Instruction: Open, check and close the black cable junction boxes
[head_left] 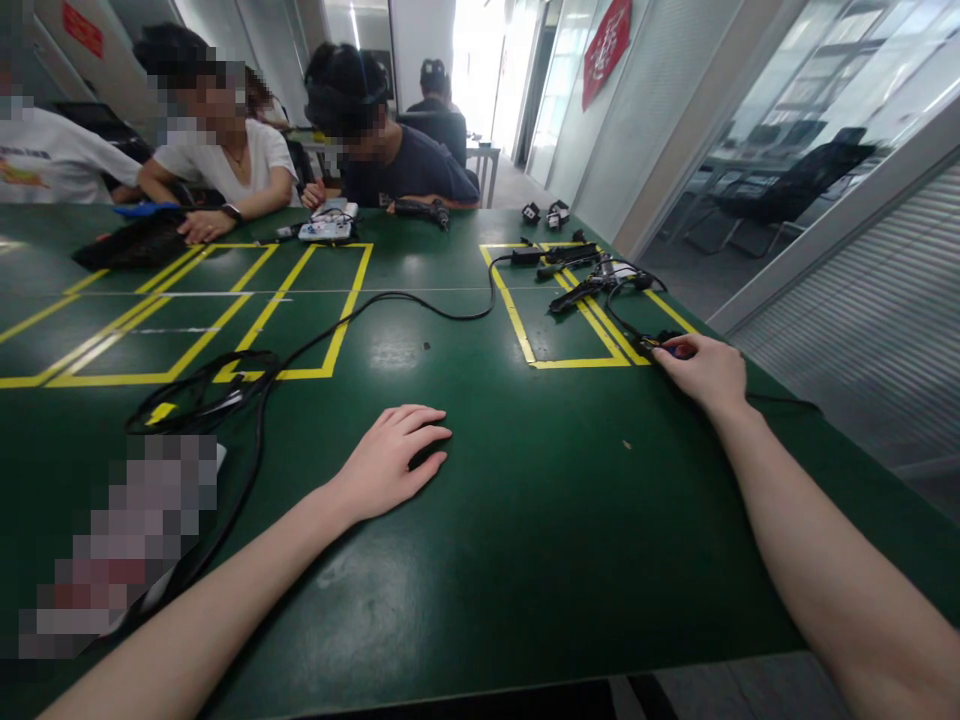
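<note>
My left hand (394, 455) rests palm down on the green table (480, 540), its fingers a little apart and nothing in them. On the right, the fingers of my right hand (701, 372) are closed around a small dark item with some blue (681, 350), mostly hidden by the hand. This lies at the end of a yellow tape line. Just beyond it, black tool-like parts (581, 290) and a thin dark cable (619, 315) lie across the taped area. A black power adapter (527, 257) sits farther back.
A coiled black cable (217, 390) lies to the left, its cord running across to the adapter. A blurred flat object (142, 530) is beside my left forearm. Yellow tape (349, 310) marks rectangles. People sit across the table, near a white power strip (328, 225) and a black drill-like tool (424, 210).
</note>
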